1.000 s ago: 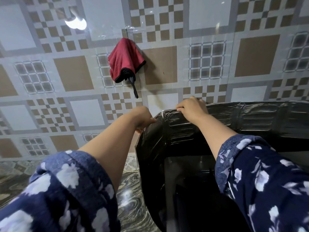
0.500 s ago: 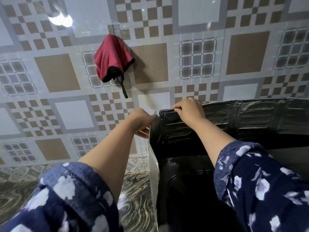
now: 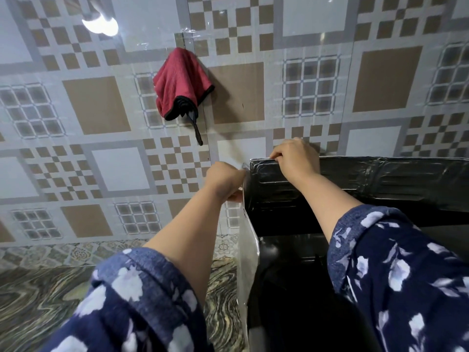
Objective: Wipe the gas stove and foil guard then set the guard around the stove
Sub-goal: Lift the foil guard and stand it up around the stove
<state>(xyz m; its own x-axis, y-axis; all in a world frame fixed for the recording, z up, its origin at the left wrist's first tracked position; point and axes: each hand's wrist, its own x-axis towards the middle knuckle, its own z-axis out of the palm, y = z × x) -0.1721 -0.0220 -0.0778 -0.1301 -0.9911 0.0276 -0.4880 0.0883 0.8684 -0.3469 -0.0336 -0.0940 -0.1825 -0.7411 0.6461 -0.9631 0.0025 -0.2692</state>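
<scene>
Both gripping the guard point(image 3: 380, 179), left hand point(image 3: 224, 180) at the corner fold, right hand point(image 3: 295, 158) on top, side panel now swung squarer, nearly set around the stove point(image 3: 291, 288).

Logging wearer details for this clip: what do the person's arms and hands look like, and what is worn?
Both sleeves are dark navy with a pale floral print, pushed up past the forearms. The left hand and right hand are bare: no gloves, rings or watch visible.

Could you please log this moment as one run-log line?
stage: setting foil guard | left hand: grips corner fold | right hand: grips top edge | red cloth: hanging
</scene>
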